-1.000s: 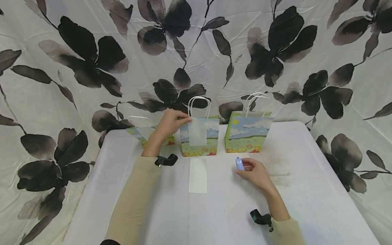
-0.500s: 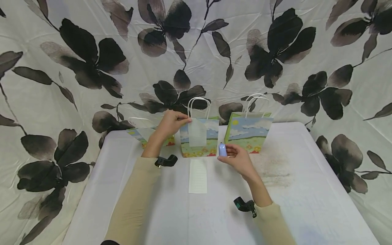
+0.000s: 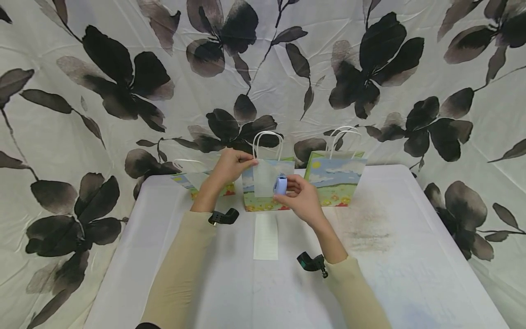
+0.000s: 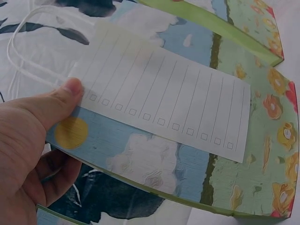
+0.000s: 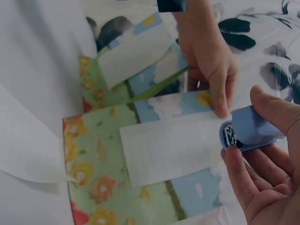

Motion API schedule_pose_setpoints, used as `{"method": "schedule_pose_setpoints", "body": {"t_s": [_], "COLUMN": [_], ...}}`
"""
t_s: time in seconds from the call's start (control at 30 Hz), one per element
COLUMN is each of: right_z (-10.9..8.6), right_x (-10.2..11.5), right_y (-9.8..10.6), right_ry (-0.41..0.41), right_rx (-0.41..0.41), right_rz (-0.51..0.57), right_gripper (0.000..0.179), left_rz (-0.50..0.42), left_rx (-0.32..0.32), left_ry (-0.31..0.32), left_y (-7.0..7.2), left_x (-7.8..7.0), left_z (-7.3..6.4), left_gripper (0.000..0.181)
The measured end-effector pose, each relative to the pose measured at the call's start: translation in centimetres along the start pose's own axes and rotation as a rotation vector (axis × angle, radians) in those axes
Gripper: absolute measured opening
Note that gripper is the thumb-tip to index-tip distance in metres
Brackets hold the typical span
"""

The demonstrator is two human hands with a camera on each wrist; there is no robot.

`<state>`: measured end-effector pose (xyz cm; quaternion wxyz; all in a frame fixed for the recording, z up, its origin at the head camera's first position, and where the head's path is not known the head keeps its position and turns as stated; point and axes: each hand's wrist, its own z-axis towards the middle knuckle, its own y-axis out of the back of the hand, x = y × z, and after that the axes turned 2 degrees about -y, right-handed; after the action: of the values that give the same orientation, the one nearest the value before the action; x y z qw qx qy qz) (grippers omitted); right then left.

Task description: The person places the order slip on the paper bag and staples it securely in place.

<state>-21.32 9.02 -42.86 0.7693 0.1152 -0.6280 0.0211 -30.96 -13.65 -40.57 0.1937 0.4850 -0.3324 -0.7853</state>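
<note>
My left hand (image 3: 231, 168) pinches a lined paper slip (image 4: 164, 101) against the upper front of the middle paper gift bag (image 3: 248, 201), thumb on the slip and fingers behind the bag. Small checkboxes run along one side of the slip. In my right hand (image 3: 303, 197) is a small blue mini stapler (image 5: 255, 127), held between thumb and fingers. Its metal mouth faces the slip's upper edge in the right wrist view; whether it touches the paper I cannot tell. In the head view the stapler stands in front of the slip's right side.
To the right stands a matching bag (image 3: 337, 183) with white handles. The left bag (image 5: 93, 86), partly behind my left arm, bears a white slip (image 5: 136, 56). Another lined slip (image 3: 265, 237) lies on the white table (image 3: 230, 292) before the middle bag. A floral cloth (image 3: 312, 82) hangs behind.
My right hand has carried the stapler left and up, from the table area before the right bag to the middle bag's slip. My left hand has stayed on the slip and bag.
</note>
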Motion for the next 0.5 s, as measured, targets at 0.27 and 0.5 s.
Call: {"method": "schedule_pose_setpoints", "body": {"t_s": [0.27, 0.5], "right_z": [1.1, 3.0], "right_x": [3.2, 3.4], "right_y": [-1.7, -3.3], "right_ry": [0.111, 0.213], "right_rx": [-0.038, -0.107], "right_rz": [-0.012, -0.008], "right_gripper": [0.050, 0.051], "left_rz": [-0.006, 0.000], "left_rx": [0.002, 0.006], "left_ry": [0.008, -0.016], "left_y": [0.0, 0.0], "left_x": [-0.2, -0.2], "left_z": [-0.1, -0.1], "left_gripper": [0.021, 0.018]}}
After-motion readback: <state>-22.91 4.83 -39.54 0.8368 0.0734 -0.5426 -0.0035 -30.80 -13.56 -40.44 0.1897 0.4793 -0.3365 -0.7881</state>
